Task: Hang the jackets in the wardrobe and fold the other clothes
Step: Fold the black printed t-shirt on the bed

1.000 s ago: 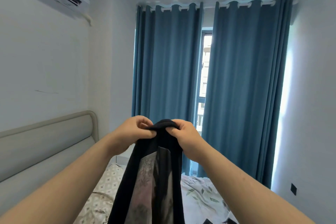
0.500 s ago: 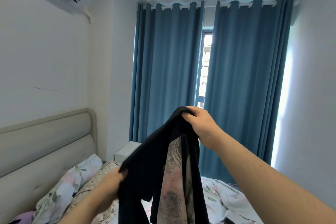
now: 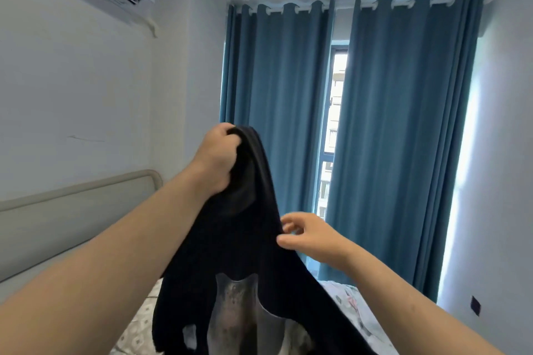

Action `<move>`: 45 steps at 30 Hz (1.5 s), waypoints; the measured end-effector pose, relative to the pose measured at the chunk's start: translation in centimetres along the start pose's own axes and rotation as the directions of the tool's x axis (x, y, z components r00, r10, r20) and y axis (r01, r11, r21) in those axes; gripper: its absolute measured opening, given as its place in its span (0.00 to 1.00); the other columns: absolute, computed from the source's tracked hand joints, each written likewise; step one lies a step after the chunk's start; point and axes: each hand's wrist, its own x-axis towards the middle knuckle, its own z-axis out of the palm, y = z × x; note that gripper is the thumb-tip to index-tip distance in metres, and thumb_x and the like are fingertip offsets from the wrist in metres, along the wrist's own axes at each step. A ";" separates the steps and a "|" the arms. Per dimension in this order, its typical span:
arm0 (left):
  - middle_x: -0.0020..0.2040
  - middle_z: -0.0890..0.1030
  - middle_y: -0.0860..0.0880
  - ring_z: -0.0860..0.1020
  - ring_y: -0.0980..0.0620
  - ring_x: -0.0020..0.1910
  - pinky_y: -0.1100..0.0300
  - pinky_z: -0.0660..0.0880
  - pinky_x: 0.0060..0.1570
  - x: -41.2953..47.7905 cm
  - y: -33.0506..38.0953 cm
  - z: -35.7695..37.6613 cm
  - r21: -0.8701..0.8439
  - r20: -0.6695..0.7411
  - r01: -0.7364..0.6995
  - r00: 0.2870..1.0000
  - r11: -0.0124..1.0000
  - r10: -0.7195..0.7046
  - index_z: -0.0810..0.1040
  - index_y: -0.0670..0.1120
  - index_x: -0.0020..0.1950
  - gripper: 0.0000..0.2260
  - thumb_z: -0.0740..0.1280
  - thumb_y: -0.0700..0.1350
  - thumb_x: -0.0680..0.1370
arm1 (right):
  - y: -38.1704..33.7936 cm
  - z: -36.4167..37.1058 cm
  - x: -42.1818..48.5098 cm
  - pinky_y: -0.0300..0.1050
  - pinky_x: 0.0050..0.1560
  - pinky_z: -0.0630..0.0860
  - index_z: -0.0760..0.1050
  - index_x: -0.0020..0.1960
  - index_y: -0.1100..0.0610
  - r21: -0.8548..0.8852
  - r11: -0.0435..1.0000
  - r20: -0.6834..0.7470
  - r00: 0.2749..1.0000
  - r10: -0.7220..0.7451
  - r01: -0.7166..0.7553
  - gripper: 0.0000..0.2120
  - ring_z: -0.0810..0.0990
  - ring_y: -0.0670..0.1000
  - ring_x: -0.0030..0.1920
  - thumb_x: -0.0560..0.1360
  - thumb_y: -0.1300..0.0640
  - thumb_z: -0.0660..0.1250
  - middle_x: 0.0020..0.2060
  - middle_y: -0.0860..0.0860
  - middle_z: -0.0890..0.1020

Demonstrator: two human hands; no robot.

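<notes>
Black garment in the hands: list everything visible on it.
The black garment looks like soft, matte fabric, hanging limp and creased above the bed. A pale mottled print shows low on it. The left hand grips its bunched top; the right hand is at its right edge, thumb against the cloth, though a pinch cannot be told. Its lower part runs out of frame.

bare forearms (image 3: 109, 262) (hands (image 3: 216, 158) too)

Blue curtains (image 3: 398, 135) part-drawn; daylit window (image 3: 336, 112); padded headboard (image 3: 72, 210).
</notes>
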 end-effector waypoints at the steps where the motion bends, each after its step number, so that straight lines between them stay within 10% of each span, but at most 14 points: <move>1: 0.48 0.80 0.35 0.77 0.42 0.46 0.41 0.78 0.52 -0.5 0.1 1.1 0.030 0.013 -0.008 1.000 1.000 0.007 0.77 0.41 0.53 0.10 0.57 0.34 0.78 | -1.0 0.2 0.0 0.36 0.46 0.77 0.81 0.56 0.52 0.208 0.977 -0.012 0.999 -0.033 0.035 0.11 0.81 0.41 0.44 0.76 0.51 0.67 0.46 0.46 0.84; 5: 0.39 0.79 0.44 0.78 0.45 0.42 0.47 0.78 0.46 -2.1 -1.1 3.6 0.080 0.108 0.004 0.994 0.997 -0.013 0.77 0.45 0.44 0.08 0.60 0.36 0.75 | -3.7 0.1 0.6 0.43 0.53 0.80 0.75 0.67 0.50 0.678 0.733 0.049 0.999 0.022 -0.050 0.24 0.83 0.46 0.57 0.80 0.36 0.57 0.57 0.46 0.84; 11: 0.48 0.85 0.44 0.84 0.46 0.51 0.56 0.80 0.48 -2.9 -4.3 0.8 -0.100 0.394 0.072 0.919 0.992 -0.027 0.84 0.47 0.47 0.07 0.66 0.44 0.75 | -2.3 0.3 1.0 0.49 0.47 0.82 0.77 0.63 0.54 0.745 0.664 -0.074 0.981 0.181 -0.066 0.16 0.86 0.55 0.51 0.84 0.46 0.57 0.51 0.55 0.86; 16: 0.55 0.81 0.49 0.80 0.49 0.58 0.52 0.77 0.57 -6.0 -13.3 -4.1 -0.067 0.081 0.144 0.987 0.987 -0.139 0.78 0.50 0.58 0.20 0.70 0.58 0.71 | -2.7 -0.7 1.7 0.43 0.35 0.82 0.80 0.56 0.56 0.782 0.622 -0.148 0.954 0.261 -0.049 0.18 0.86 0.51 0.40 0.81 0.43 0.62 0.42 0.52 0.87; 21: 0.51 0.85 0.57 0.83 0.59 0.51 0.66 0.78 0.45 -13.5 -21.7 -4.5 0.199 0.391 0.349 0.828 0.916 -0.401 0.78 0.50 0.60 0.25 0.77 0.56 0.66 | -4.0 -1.8 3.3 0.57 0.58 0.80 0.83 0.54 0.58 0.853 0.521 -0.160 0.936 0.313 -0.029 0.23 0.85 0.56 0.47 0.72 0.39 0.72 0.46 0.57 0.86; 27: 0.51 0.85 0.40 0.85 0.43 0.49 0.50 0.78 0.48 -11.8 -22.3 -4.9 -0.139 0.179 0.529 0.845 0.837 -0.504 0.80 0.42 0.58 0.11 0.69 0.42 0.77 | -3.5 -2.8 3.5 0.56 0.53 0.82 0.84 0.50 0.60 0.868 0.495 -0.154 0.927 0.343 -0.039 0.21 0.85 0.57 0.43 0.76 0.42 0.70 0.42 0.58 0.85; 30: 0.49 0.85 0.40 0.85 0.44 0.45 0.54 0.80 0.39 -9.3 -19.6 -6.9 -0.225 0.089 0.420 0.908 0.880 -0.410 0.84 0.44 0.53 0.10 0.63 0.40 0.79 | -1.8 -4.0 2.4 0.50 0.42 0.79 0.80 0.42 0.59 0.842 0.536 -0.193 0.897 0.398 -0.057 0.15 0.81 0.56 0.36 0.80 0.50 0.64 0.37 0.58 0.82; 38: 0.42 0.85 0.43 0.83 0.49 0.41 0.62 0.77 0.39 -5.3 -11.1 -6.3 0.197 0.307 -0.012 0.950 0.980 -0.050 0.84 0.46 0.46 0.13 0.69 0.52 0.67 | 3.0 -2.9 -2.0 0.40 0.28 0.65 0.66 0.33 0.55 0.609 0.687 -0.142 0.797 0.587 -0.397 0.02 0.70 0.52 0.24 0.62 0.61 0.57 0.26 0.51 0.71; 42: 0.35 0.83 0.46 0.82 0.51 0.36 0.63 0.76 0.35 -5.0 -8.3 -4.7 0.222 0.398 -0.075 0.917 0.972 -0.020 0.83 0.46 0.41 0.11 0.69 0.50 0.65 | 2.5 -0.8 -2.4 0.45 0.35 0.61 0.65 0.40 0.52 0.297 0.887 -0.252 0.867 0.430 -0.354 0.08 0.64 0.51 0.35 0.61 0.60 0.59 0.34 0.51 0.69; 45: 0.32 0.81 0.49 0.79 0.55 0.33 0.63 0.75 0.32 -4.9 -7.2 -3.3 0.342 0.439 -0.152 0.899 0.927 -0.014 0.82 0.46 0.39 0.09 0.68 0.48 0.64 | 0.5 1.1 -2.1 0.35 0.54 0.71 0.72 0.67 0.51 0.286 0.951 -0.168 0.971 0.168 -0.115 0.25 0.75 0.42 0.60 0.70 0.52 0.64 0.60 0.44 0.78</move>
